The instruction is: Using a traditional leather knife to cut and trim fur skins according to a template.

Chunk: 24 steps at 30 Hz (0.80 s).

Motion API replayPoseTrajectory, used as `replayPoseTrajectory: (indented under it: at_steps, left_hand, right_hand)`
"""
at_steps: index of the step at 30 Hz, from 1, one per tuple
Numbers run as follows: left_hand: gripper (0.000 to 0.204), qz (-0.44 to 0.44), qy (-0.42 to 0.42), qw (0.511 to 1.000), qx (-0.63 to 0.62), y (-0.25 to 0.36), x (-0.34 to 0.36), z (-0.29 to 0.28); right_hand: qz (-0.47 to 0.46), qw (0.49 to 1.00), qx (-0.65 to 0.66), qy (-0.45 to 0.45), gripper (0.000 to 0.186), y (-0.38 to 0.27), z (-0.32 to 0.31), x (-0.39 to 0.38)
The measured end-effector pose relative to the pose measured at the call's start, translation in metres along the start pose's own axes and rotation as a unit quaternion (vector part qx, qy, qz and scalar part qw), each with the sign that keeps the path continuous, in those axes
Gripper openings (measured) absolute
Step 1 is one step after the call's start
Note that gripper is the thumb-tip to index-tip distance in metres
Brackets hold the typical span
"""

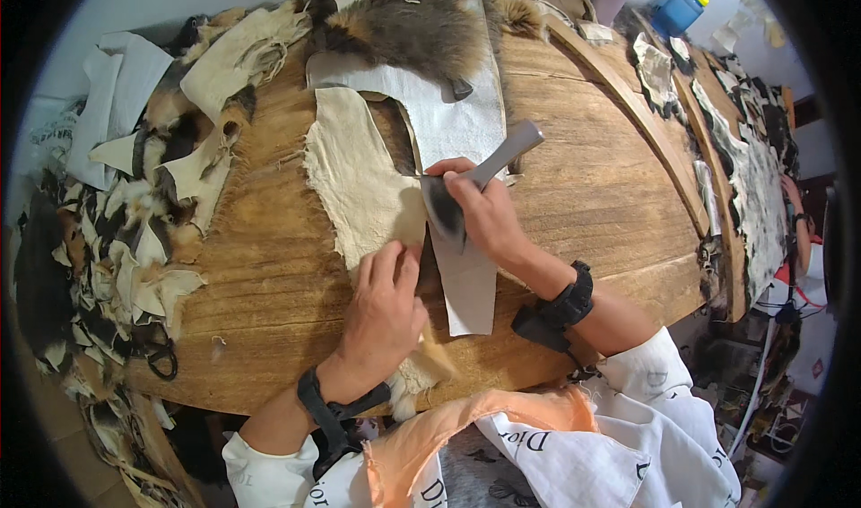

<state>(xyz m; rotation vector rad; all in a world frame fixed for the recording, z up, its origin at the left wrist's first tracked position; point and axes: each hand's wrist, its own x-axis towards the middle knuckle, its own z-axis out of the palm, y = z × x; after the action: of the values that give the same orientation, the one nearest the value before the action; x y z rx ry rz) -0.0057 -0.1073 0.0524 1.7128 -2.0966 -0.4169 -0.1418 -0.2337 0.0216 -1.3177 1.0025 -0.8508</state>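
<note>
I've got the right hand (489, 217) clamped on the broad-bladed knife (441, 210), its blade at the right edge of the cream hide (363, 172), which lies on the wooden table (583, 167) beside a white sheet (457, 122). My left hand (381, 315) bends its fingers onto the hide; whether they pinch it, I can't tell.
</note>
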Motion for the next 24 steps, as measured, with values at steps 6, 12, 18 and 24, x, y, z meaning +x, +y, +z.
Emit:
replayPoseTrajectory:
  at_steps: [6,12,18,24]
  left_hand:
    - [0.034,-0.101,-0.024,0.981,-0.162,-0.024,0.009,-0.015]
    - [0.027,-0.168,-0.070,0.904,-0.387,-0.042,0.014,-0.013]
    - [0.026,-0.266,-0.153,0.760,-0.573,-0.034,0.028,-0.029]
    - [0.033,-0.269,-0.166,0.714,-0.624,-0.050,0.039,-0.047]
  right_hand:
    - [-0.080,0.982,-0.169,0.002,0.021,-0.016,0.008,-0.011]
    - [-0.062,0.979,-0.193,0.006,0.019,-0.021,0.011,-0.013]
    - [-0.150,0.971,-0.187,0.009,0.017,-0.007,0.009,-0.018]
    - [-0.122,0.965,-0.232,0.015,0.011,-0.013,0.012,-0.005]
